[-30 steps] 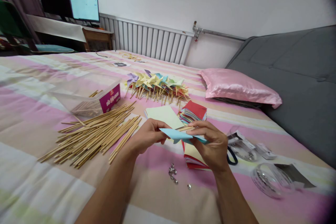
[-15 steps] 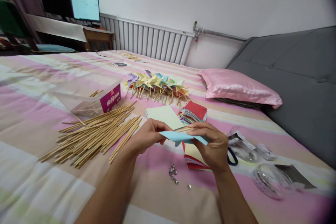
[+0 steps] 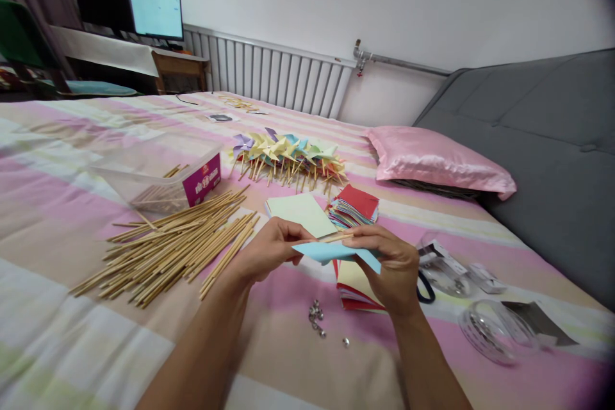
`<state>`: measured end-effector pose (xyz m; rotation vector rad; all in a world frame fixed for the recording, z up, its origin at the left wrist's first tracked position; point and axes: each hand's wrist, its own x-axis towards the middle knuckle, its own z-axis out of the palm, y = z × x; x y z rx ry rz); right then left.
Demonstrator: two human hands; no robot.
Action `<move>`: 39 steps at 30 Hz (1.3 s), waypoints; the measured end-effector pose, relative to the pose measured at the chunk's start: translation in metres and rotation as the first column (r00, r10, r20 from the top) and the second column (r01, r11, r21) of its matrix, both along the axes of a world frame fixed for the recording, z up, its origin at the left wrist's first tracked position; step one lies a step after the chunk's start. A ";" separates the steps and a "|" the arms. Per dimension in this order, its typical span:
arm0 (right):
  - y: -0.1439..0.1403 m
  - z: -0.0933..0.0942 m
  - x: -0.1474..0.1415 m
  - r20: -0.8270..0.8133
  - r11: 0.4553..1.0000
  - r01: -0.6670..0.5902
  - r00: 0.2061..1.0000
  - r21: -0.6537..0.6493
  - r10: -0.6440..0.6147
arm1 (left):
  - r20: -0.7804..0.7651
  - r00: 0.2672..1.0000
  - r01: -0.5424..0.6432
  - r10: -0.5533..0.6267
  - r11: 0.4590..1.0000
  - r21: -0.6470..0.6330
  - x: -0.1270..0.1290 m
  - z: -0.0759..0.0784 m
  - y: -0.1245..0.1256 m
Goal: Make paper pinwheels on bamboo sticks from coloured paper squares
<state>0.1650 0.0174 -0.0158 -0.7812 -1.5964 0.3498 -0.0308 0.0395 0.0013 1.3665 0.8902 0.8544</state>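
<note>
Light-blue folded paper, shaped like a pinwheel [image 3: 331,251], is held level between both hands above the bed. A thin wooden stick [image 3: 340,236] lies along its far side. My right hand [image 3: 391,262] is closed on the pinwheel and stick, thumb below and fingers on top. My left hand [image 3: 276,246] is closed at the pinwheel's left tip; its fingertips are partly hidden by the paper. Beneath the hands are a pale green paper stack [image 3: 302,213] and a cream-topped paper stack [image 3: 358,285]. Several small metal pieces [image 3: 316,314] lie nearer me on the bedcover.
Many loose wooden sticks [image 3: 177,250] lie at left, beside a clear plastic box [image 3: 202,182]. Finished pinwheels [image 3: 283,150] are heaped behind. A red-topped paper stack [image 3: 358,202], dark scissor handle [image 3: 426,287], round clear container [image 3: 497,333] and pink pillow [image 3: 437,157] are rightward.
The blue pinwheel has tilted slightly, and less of its lower fold shows. Both hands stay almost in place, still gripping it.
</note>
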 end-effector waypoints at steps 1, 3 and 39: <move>0.000 -0.001 0.000 -0.009 1.000 -0.003 1.000 0.001 0.003 | 0.001 1.000 0.003 -0.003 1.000 -0.001 0.000 0.000 0.000; 0.001 -0.003 0.001 -0.033 1.000 -0.012 0.999 0.006 0.012 | 0.003 1.000 0.013 -0.013 1.000 -0.003 0.001 0.001 -0.001; 0.019 -0.002 0.014 -0.614 0.890 0.092 0.692 -0.447 -0.380 | -0.241 0.967 -0.036 0.079 0.984 0.175 0.009 -0.012 0.005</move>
